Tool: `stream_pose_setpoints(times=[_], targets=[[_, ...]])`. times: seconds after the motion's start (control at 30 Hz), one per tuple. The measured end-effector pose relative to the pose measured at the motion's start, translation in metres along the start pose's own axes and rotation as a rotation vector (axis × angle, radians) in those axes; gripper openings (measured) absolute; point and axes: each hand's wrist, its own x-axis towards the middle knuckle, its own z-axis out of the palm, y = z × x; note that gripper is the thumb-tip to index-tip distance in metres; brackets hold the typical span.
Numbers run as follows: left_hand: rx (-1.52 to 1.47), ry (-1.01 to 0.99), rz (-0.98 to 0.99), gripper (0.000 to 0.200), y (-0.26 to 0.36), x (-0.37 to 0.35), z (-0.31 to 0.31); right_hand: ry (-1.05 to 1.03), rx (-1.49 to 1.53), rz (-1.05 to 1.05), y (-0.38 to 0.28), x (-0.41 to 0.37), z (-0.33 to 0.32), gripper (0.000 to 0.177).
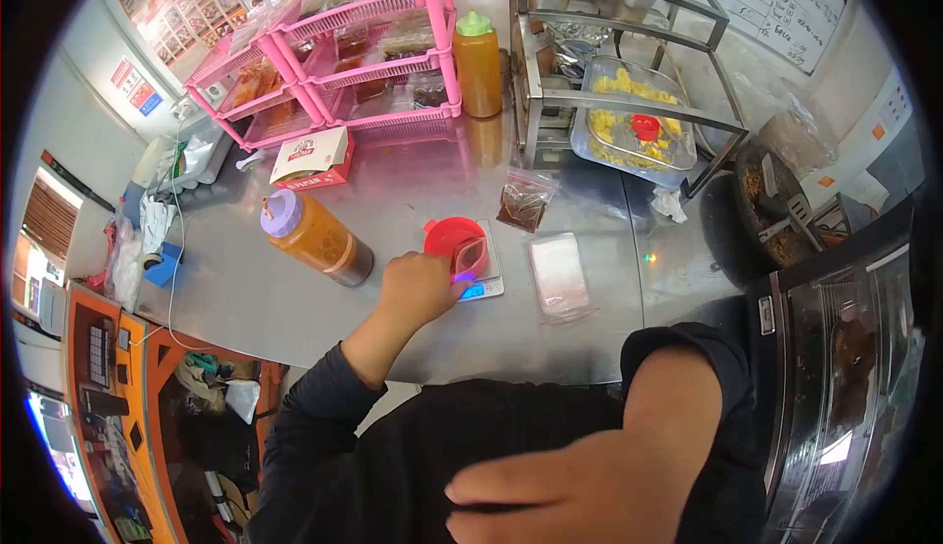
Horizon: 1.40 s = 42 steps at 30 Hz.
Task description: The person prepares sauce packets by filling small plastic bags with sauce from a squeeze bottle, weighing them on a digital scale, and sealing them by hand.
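Observation:
A red bowl (452, 234) rests on a small digital scale (494, 275) with a lit blue display. My left hand (417, 287) is at the bowl's near edge, its fingers closed on a small clear plastic bag (471, 256) that is partly over the bowl. The fingertips are partly hidden. My right hand (589, 485) is close to the camera, in front of my body, with fingers apart and nothing visible in it. A stack of clear plastic bags (559, 274) lies right of the scale. Behind it is a zip bag of brown powder (526, 200).
A purple-capped sauce bottle (319, 238) stands left of my left hand. Farther back are a printed box (312, 156), a pink rack (378, 117) with packets, and a green-capped bottle (477, 68). A metal rack (629, 102) holds a tray of yellow food (638, 82).

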Motion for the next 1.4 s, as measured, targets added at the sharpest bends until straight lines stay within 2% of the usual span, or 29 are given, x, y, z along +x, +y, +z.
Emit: stream_pose_setpoints(times=[0.13, 0.17, 0.23, 0.3, 0.37, 0.43, 0.47, 0.5, 0.57, 0.63, 0.77, 0.87, 0.9, 1.0, 1.1, 1.13, 1.2, 1.23, 1.3, 1.4], targets=[[0.100, 0.039, 0.036, 0.029, -0.002, 0.008, 0.012, 0.145, -0.282, -0.047, -0.011, -0.005, -0.007, 0.014], [0.106, 0.051, 0.058, 0.026, -0.003, 0.009, 0.014, 0.070, -0.382, -0.125, -0.011, -0.009, -0.017, 0.014], [0.134, 0.084, 0.108, 0.022, -0.005, 0.011, 0.012, -0.120, -0.293, -0.141, -0.025, -0.013, -0.044, 0.015], [0.128, 0.152, 0.117, 0.022, -0.008, 0.012, 0.005, -0.049, -0.293, -0.264, -0.016, -0.051, -0.062, 0.008], [0.085, 0.219, 0.112, 0.022, -0.009, 0.012, -0.005, -0.148, -0.460, 0.024, -0.007, -0.063, -0.061, 0.008], [0.018, 0.279, 0.114, 0.021, -0.006, 0.010, -0.024, -0.141, -0.509, 0.466, 0.034, -0.100, -0.043, 0.030], [-0.056, 0.318, 0.161, 0.020, -0.004, 0.009, -0.033, -0.256, -0.542, 0.712, 0.061, -0.125, -0.030, 0.034], [-0.127, 0.355, 0.209, 0.019, -0.001, 0.005, -0.041, -0.447, -0.757, 0.862, 0.083, -0.172, -0.015, 0.040], [-0.329, 0.384, 0.326, 0.018, 0.003, -0.002, -0.054, -0.561, -0.885, 1.086, 0.100, -0.227, -0.004, 0.043], [-0.587, 0.368, 0.457, 0.017, 0.005, -0.009, -0.066, -0.507, -0.989, 1.206, 0.103, -0.255, -0.007, 0.043], [-0.864, 0.247, 0.444, 0.013, 0.014, -0.027, -0.078, -0.509, -1.088, 1.533, 0.093, -0.234, -0.043, 0.045], [-1.025, 0.185, 0.514, 0.010, 0.026, -0.031, -0.078, -0.030, -0.787, 0.989, 0.083, -0.203, -0.056, 0.048], [-1.056, 0.161, 0.528, 0.009, 0.031, -0.033, -0.078, 0.119, -0.571, 0.834, 0.075, -0.175, -0.053, 0.046], [-1.086, 0.111, 0.545, 0.007, 0.043, -0.037, -0.079, 0.315, 0.133, 1.008, 0.068, -0.160, -0.039, 0.029], [-1.078, 0.107, 0.512, 0.007, 0.046, -0.037, -0.076, 0.569, 0.279, 0.984, 0.063, -0.148, -0.023, 0.010], [-1.076, 0.107, 0.491, 0.007, 0.046, -0.038, -0.074, 0.603, 0.300, 0.983, 0.062, -0.145, -0.021, 0.009], [-1.108, 0.113, 0.330, 0.008, 0.055, -0.040, -0.080, 0.671, 0.342, 0.977, 0.062, -0.141, -0.017, 0.007], [-1.122, 0.117, 0.248, 0.008, 0.058, -0.042, -0.082, 0.658, 0.292, 0.975, 0.063, -0.142, -0.016, 0.007], [-1.022, 0.138, 0.304, 0.009, 0.056, -0.038, -0.079, 0.630, 0.192, 0.967, 0.067, -0.149, -0.012, 0.008], [-0.952, 0.152, 0.346, 0.010, 0.053, -0.035, -0.076, 0.472, -0.047, 0.936, 0.072, -0.159, -0.014, 0.008]])
